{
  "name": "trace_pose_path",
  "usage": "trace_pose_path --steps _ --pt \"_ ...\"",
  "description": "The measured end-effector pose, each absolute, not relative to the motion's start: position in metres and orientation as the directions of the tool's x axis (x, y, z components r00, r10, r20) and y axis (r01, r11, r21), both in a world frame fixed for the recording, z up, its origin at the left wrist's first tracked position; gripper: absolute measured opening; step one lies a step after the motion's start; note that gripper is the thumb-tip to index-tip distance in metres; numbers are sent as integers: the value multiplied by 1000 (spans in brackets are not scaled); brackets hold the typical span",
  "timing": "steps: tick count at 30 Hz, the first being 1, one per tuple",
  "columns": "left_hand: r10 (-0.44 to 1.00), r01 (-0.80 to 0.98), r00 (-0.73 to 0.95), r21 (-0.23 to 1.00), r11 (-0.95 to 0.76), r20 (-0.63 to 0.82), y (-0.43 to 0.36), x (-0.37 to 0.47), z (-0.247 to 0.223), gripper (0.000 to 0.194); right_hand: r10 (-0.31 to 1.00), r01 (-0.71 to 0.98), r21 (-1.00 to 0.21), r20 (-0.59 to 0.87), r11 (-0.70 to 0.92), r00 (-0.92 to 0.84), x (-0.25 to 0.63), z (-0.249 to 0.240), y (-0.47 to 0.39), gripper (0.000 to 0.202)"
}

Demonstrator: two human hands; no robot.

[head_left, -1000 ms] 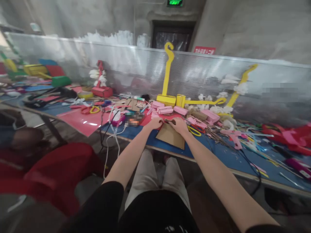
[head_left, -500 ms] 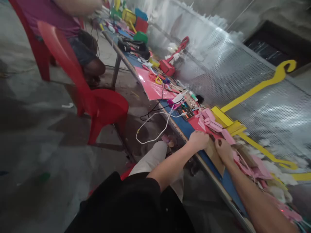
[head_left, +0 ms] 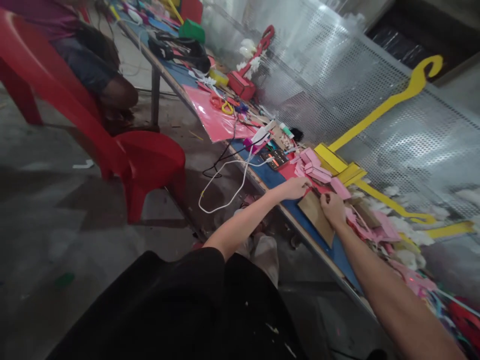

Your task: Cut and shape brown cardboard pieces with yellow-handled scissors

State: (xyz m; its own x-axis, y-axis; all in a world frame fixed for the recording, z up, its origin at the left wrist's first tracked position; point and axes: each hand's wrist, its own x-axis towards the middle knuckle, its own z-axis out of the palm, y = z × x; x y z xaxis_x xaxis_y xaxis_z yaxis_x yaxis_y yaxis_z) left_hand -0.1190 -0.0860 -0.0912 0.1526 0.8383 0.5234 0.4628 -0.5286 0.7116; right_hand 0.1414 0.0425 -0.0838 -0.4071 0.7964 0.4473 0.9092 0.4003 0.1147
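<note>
My left hand (head_left: 296,188) is over the blue tabletop, its fingers pinched at the edge of a red sheet (head_left: 287,172). Close by on its right, my right hand (head_left: 333,207) has thumb and fingers curled together. A small dark, thin piece shows between the two hands, too blurred to name. Below them a flat brown cardboard piece (head_left: 317,222) lies on the table, partly beside the right hand. Just beyond the hands are folded pink foam pieces (head_left: 317,167) and a yellow box shape (head_left: 332,157) with a long hooked yellow strip (head_left: 390,110).
A black device (head_left: 275,159) with a white cable (head_left: 225,205) looping off the table edge sits left of the hands. Farther along lie scissors (head_left: 227,107) and a glossy pink sheet (head_left: 215,117). A red chair (head_left: 150,155) and a seated person (head_left: 86,65) are at left.
My left hand has come away from the cardboard, leaving more of it uncovered. My right hand stays near its far edge. The whole view has shifted slightly.
</note>
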Motion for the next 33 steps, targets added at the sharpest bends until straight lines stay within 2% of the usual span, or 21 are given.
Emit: trace_pose_path --steps 8,17,27,33 --pt "851 312 71 799 -514 520 -83 -124 -100 31 823 906 15 411 424 -392 138 -89 39 32" --pt "838 301 83 788 -537 539 -103 -129 -94 24 810 892 -24 430 451 -398 132 -86 26 32" --pt "855 441 122 743 -502 505 -109 -126 -85 26 799 904 -25 479 427 -364 126 -79 15 32" --pt "826 598 200 602 -529 528 -71 -119 -51 23 806 919 -42 499 391 -320 122 -73 11 34"
